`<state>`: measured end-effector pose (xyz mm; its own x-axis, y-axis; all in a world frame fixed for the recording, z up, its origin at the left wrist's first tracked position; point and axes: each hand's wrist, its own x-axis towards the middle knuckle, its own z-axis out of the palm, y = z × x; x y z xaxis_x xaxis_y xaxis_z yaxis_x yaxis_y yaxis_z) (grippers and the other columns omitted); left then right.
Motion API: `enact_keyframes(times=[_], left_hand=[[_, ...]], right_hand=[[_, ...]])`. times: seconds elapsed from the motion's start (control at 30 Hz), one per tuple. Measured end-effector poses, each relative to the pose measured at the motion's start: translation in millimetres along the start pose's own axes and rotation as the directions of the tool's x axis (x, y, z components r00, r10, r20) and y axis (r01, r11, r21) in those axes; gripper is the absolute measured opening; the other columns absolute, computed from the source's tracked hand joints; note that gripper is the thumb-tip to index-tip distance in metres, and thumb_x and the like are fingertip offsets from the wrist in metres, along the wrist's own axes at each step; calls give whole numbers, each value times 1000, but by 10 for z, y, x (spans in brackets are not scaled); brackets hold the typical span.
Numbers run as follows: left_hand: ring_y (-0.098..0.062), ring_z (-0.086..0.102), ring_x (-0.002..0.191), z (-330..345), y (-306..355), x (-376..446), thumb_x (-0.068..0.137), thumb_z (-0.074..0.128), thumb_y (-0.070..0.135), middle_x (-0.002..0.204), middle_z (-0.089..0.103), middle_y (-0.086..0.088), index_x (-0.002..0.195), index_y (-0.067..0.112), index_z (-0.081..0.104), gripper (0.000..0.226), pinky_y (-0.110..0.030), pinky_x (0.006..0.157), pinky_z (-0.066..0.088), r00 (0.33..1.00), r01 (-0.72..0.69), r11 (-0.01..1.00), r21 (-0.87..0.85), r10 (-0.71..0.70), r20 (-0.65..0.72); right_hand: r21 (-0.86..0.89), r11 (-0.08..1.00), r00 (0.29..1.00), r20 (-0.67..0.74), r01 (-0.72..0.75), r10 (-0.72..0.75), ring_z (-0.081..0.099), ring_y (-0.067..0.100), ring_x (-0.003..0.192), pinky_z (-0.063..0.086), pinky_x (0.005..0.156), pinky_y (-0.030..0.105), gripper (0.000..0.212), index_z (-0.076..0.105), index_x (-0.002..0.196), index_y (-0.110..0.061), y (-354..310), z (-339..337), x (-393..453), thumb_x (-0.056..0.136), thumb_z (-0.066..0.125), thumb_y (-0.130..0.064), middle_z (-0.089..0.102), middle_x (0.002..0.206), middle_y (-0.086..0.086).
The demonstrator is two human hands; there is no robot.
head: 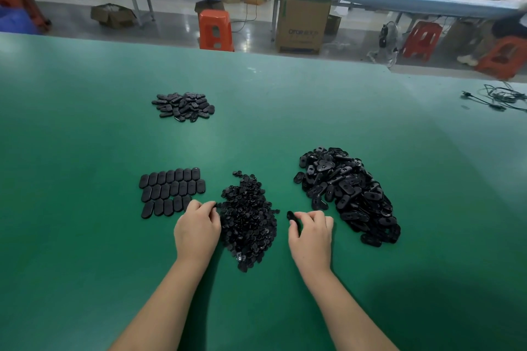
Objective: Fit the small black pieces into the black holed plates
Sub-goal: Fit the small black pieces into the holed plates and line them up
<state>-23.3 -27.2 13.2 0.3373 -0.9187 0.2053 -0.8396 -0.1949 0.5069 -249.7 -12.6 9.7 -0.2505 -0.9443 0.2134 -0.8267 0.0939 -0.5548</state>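
Note:
A heap of small black pieces [249,216] lies on the green table between my hands. To its right sits a bigger heap of black holed plates [348,191]. My right hand [310,232] is closed around one black plate [291,216], whose end sticks out past my fingers. My left hand [197,226] rests at the left edge of the small-piece heap with its fingertips pinched together there; whether a piece is between them is hidden. Left of that hand, flat black plates [171,191] lie in three neat rows.
A smaller heap of black plates [184,107] lies farther back on the green table [85,137]. Black cables [496,98] lie at the far right edge. Beyond the table stand orange stools [215,30], cardboard boxes [302,23] and long benches.

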Motion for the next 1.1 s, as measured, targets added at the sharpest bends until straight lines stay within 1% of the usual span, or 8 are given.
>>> enact_keyframes(times=[0.27, 0.37, 0.5, 0.67, 0.8, 0.93, 1.0, 1.1], left_hand=[[-15, 54, 56, 10, -10, 4, 96, 62, 27, 90, 59, 3, 107, 18, 76, 20, -26, 51, 35, 1000, 21, 1000, -20, -21, -3], [-13, 54, 56, 4, -13, 19, 96, 62, 27, 91, 59, 4, 104, 18, 75, 18, -25, 50, 35, 999, 42, 999, -31, -41, 4], [-8, 52, 55, 1, -10, 36, 95, 63, 26, 89, 57, 6, 101, 20, 75, 14, -24, 48, 32, 999, 52, 998, -41, -52, 11], [-6, 52, 57, -4, -26, 43, 96, 63, 27, 87, 56, 7, 97, 20, 75, 13, -24, 49, 33, 998, 55, 997, -52, -55, 8], [-10, 53, 59, -4, -12, 52, 99, 58, 26, 85, 57, 6, 96, 18, 74, 18, -26, 50, 33, 999, 47, 998, -32, -47, 0], [-12, 53, 58, -2, -3, 64, 100, 54, 26, 84, 57, 6, 93, 18, 72, 21, -26, 48, 33, 998, 54, 999, 0, -54, 9], [-11, 53, 57, 1, 11, 67, 100, 53, 27, 85, 56, 6, 90, 19, 68, 20, -26, 48, 34, 998, 51, 999, 9, -51, 21], [-10, 52, 58, 0, 29, 61, 99, 49, 28, 85, 55, 5, 86, 21, 60, 19, -28, 50, 35, 998, 67, 998, -19, -66, 24]], right_hand=[[207, 975, 997, 31, -79, 74, 49, 14, 82, 37, 65, 22, 4, 65, 94, -23, 13, -77, 29, 96, 65, -20, 54, 77, -8], [367, 911, 982, 95, -187, 163, 56, 14, 71, 46, 61, 26, 6, 59, 94, -25, 2, -117, 39, 97, 64, -24, 61, 76, -6], [504, 834, 973, 158, -226, 169, 54, 5, 56, 40, 49, 16, 8, 55, 96, -25, -22, -158, 25, 98, 60, -19, 70, 75, -4], [595, 766, 965, 229, -245, 130, 57, 5, 54, 53, 56, 30, 10, 56, 103, -27, -69, -162, -9, 101, 55, -16, 74, 74, -5], [609, 752, 965, 215, -252, 150, 41, 7, 44, 34, 44, 20, 14, 62, 92, -26, -43, -135, -6, 102, 58, -17, 51, 53, -1], [622, 743, 966, 215, -248, 143, 49, 7, 49, 41, 49, 24, 18, 67, 95, -28, -41, -120, -38, 101, 59, -13, 66, 64, 7], [635, 731, 966, 212, -250, 147, 58, 9, 56, 52, 58, 30, 22, 70, 97, -29, -47, -123, -46, 101, 58, -10, 72, 71, 1], [646, 718, 964, 212, -261, 160, 69, 9, 71, 59, 70, 26, 34, 71, 95, -28, -53, -137, -52, 101, 50, -2, 75, 81, -6]])
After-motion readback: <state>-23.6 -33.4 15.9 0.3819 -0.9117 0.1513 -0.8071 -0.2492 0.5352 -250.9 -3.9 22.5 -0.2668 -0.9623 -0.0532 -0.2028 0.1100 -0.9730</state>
